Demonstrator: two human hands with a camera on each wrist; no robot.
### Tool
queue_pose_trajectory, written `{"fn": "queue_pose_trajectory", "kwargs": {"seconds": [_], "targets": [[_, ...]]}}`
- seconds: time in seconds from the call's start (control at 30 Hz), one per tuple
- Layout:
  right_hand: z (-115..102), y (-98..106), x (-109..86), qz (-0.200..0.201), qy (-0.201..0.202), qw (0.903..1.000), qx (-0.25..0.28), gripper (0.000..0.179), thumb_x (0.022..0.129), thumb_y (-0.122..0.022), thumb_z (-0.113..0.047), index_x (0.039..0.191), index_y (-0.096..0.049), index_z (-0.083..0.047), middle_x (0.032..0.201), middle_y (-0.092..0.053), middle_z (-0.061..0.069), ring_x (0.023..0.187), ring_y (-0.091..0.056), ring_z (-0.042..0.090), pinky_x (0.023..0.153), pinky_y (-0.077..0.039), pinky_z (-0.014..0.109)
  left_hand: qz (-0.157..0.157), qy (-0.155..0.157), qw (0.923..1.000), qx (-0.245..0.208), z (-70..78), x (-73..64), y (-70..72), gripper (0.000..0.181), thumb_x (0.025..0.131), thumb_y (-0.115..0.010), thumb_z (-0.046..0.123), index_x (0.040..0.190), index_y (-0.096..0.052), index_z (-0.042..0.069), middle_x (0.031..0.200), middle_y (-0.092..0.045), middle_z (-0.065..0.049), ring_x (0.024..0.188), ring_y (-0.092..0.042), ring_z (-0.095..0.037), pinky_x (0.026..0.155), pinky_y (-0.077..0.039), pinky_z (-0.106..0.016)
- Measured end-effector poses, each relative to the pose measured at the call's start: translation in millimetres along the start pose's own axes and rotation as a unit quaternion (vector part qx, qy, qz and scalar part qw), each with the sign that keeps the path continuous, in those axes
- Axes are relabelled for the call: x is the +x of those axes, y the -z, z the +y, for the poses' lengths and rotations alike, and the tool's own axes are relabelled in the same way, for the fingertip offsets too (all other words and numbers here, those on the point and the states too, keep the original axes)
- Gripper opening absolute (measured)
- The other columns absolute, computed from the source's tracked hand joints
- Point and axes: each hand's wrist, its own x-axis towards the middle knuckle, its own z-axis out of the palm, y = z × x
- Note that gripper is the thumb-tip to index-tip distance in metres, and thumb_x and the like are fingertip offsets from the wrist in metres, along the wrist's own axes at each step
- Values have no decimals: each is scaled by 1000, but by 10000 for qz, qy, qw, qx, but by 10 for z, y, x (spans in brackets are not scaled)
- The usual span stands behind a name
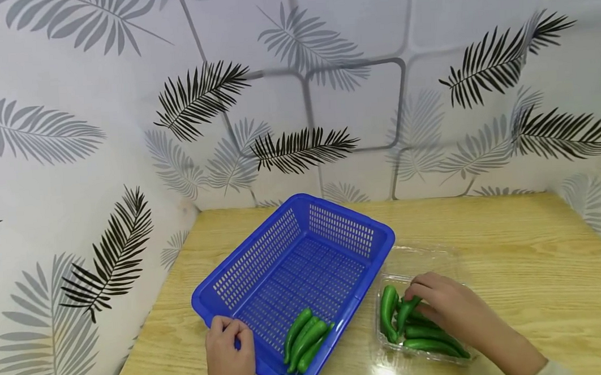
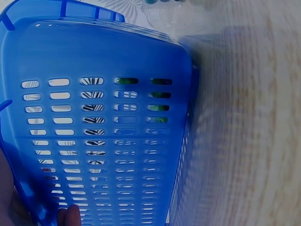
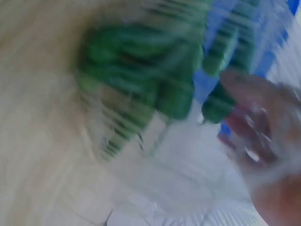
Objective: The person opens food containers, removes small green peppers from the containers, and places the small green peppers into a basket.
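My left hand [image 1: 231, 352] grips the near-left rim of a blue perforated plastic basket [image 1: 309, 260]. Several green chili peppers [image 1: 307, 340] lie together in the basket's near corner. To the right, my right hand [image 1: 445, 301] reaches over a clear plastic container [image 1: 381, 325] and pinches one green chili pepper [image 1: 406, 313] by its upper end. More green peppers [image 1: 427, 332] lie in the container, partly covered by that hand. The left wrist view looks at the outer basket wall [image 2: 103, 52], with a fingertip [image 2: 70, 216] low in view. Motion blurs the right wrist view.
The container's clear lid [image 1: 426, 255] stands open toward the back. Basket and container sit side by side on a light wooden table [image 1: 529, 266]. A leaf-patterned wall covering [image 1: 353, 117] rises behind the table and along its left side.
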Motion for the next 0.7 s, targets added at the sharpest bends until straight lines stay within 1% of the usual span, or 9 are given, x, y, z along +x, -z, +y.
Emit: {"fn": "queue_pose_trajectory", "kwargs": {"seconds": [0.07,0.13,0.17,0.2,0.23,0.3,0.5,0.63,0.7], "targets": [[23,67,7,80,-38,9999,103,38,60,-81,-3,90,-63,-18,92,-58,-10,83,-58,8,69,-48,22,-19,43,10000,-12,5,2,5,25,83,-50,2,62,-56,13,80,-41,-2,74,-37,-20,68,-31,-35],[53,116,7,157,-141,9997,104,25,72,-78,-22,92,-63,-19,93,-58,-11,82,-58,6,69,-47,18,-24,92,9999,-33,7,7,9,24,83,-50,3,62,-57,13,80,-41,-2,74,-37,-21,69,-31,-35],[68,136,5,196,-198,9996,77,20,79,-72,-32,93,-63,-19,93,-58,-12,82,-58,4,69,-46,17,-24,109,9999,-41,8,8,10,24,83,-50,3,62,-57,12,80,-41,-2,74,-38,-21,69,-31,-35],[84,152,3,264,-240,9993,55,22,85,-63,-39,93,-63,-19,92,-58,-11,81,-58,4,69,-45,16,-21,116,9999,-53,8,10,11,24,83,-50,3,62,-57,12,80,-41,-2,74,-38,-21,69,-31,-35],[100,162,2,307,-295,9991,15,30,90,-52,-46,94,-63,-18,92,-58,-12,80,-58,3,68,-44,15,-22,122,9999,-70,9,10,10,24,83,-50,3,62,-58,11,80,-41,-2,74,-38,-21,69,-31,-35],[124,175,-2,410,-394,9983,-90,48,94,-31,-52,94,-64,-18,90,-58,-12,77,-57,1,68,-43,14,-42,140,9999,-82,11,8,8,23,83,-50,3,63,-58,11,81,-41,-2,75,-38,-21,69,-31,-35],[117,190,49,598,-547,9966,-121,50,94,-31,-53,96,-64,-15,90,-59,-12,78,-55,0,67,-42,13,-164,318,9993,-73,14,18,1,22,84,-49,6,65,-59,10,83,-41,-2,77,-38,-22,71,-32,-35],[44,199,176,709,-510,9959,214,46,94,-36,-50,98,-65,-15,93,-59,-10,80,-55,3,69,-41,13,-216,340,9992,-88,3,18,0,21,84,-49,7,67,-60,10,85,-42,-2,79,-39,-21,71,-32,-36],[-4,198,260,766,-426,9955,368,44,94,-38,-47,100,-66,-14,94,-60,-9,82,-57,6,71,-42,14,-168,264,9995,-106,-9,15,-2,21,84,-49,5,66,-60,10,84,-42,-2,79,-39,-21,71,-33,-36]]}}
